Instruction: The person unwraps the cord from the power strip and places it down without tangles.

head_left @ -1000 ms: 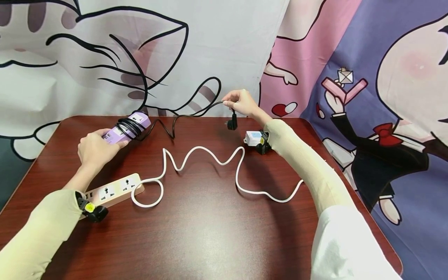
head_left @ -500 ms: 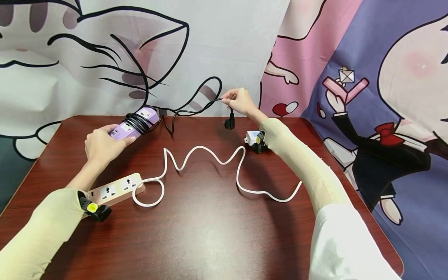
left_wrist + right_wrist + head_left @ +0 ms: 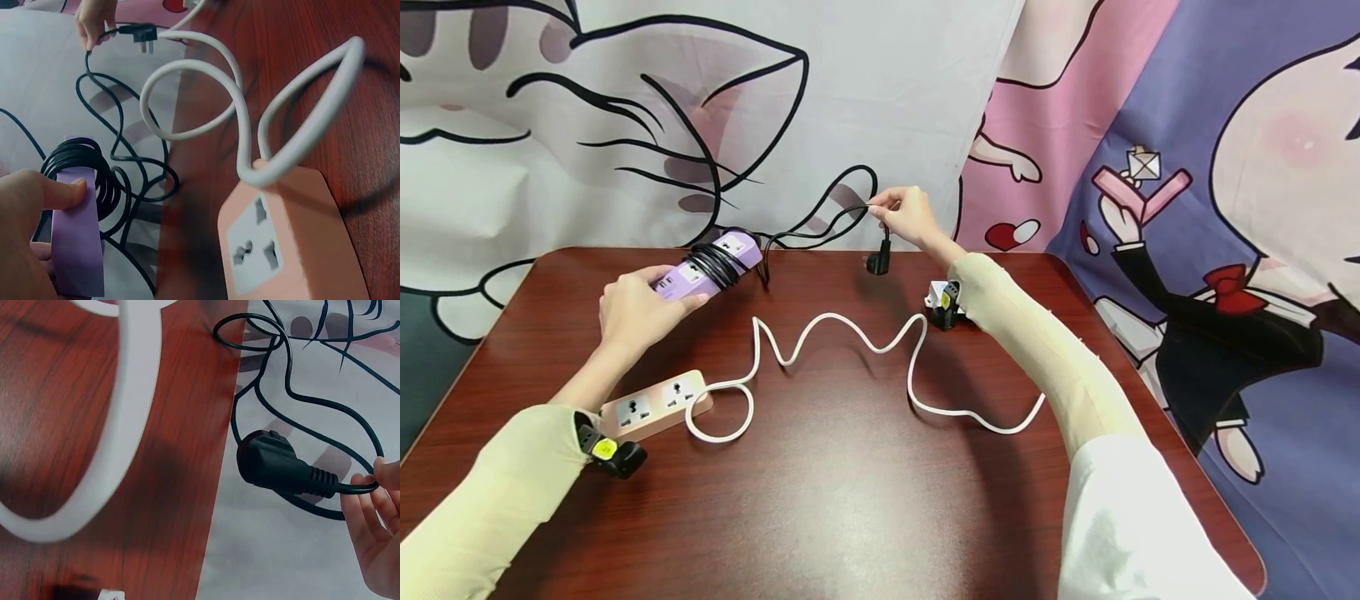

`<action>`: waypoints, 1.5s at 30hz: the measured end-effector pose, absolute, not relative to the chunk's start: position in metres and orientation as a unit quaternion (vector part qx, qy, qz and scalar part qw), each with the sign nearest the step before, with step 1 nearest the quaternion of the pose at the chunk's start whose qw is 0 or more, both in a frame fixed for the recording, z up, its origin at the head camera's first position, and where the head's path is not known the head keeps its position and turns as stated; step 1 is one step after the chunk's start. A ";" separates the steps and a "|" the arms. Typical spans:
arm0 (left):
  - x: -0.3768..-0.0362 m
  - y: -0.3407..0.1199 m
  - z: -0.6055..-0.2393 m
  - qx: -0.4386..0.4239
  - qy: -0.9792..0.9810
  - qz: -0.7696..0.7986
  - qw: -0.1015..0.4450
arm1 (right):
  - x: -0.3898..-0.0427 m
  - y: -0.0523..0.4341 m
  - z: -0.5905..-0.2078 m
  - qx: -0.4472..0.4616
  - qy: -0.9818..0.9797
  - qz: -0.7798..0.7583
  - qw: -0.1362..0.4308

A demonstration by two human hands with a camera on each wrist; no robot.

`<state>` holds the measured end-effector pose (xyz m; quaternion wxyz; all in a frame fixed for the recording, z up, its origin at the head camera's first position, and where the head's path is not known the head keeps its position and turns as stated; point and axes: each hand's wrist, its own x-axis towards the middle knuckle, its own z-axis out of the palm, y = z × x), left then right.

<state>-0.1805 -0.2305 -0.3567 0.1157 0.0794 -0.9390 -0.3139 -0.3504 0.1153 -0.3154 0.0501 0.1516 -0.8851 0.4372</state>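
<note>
The left hand grips the purple power strip, its long axis slanting up and away from the fingers, black cord coiled round it. The right hand pinches the cord; the black plug hangs below those fingers, prongs hidden in the head view.

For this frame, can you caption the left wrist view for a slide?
Left hand grips purple power strip wound with black cord; pink power strip alongside.

Bright, even light falls from overhead, leaving a pale sheen on the glossy dark red wooden table and soft shadows under both arms. The head view bows at its edges, while the thick white power cord blurs close to the right wrist camera.
</note>
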 end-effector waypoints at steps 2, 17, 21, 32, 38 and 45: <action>-0.180 -0.228 -0.355 0.076 -0.939 -0.316 0.115 | -0.350 0.113 -0.315 0.147 -0.884 0.441 0.053; -0.178 -0.219 -0.350 0.042 -0.947 -0.303 0.099 | -0.349 0.104 -0.310 0.108 -0.852 0.508 0.070; -0.180 -0.220 -0.352 0.018 -0.953 -0.290 0.091 | -0.351 0.102 -0.307 0.108 -0.847 0.513 0.085; -0.182 -0.229 -0.356 -0.016 -0.963 -0.259 0.072 | -0.349 0.094 -0.300 0.093 -0.824 0.552 0.085; -0.184 -0.236 -0.358 -0.029 -0.964 -0.254 0.066 | -0.350 0.093 -0.297 0.083 -0.798 0.591 0.083; -0.184 -0.239 -0.362 -0.033 -0.966 -0.252 0.046 | -0.347 0.093 -0.292 0.081 -0.790 0.603 0.079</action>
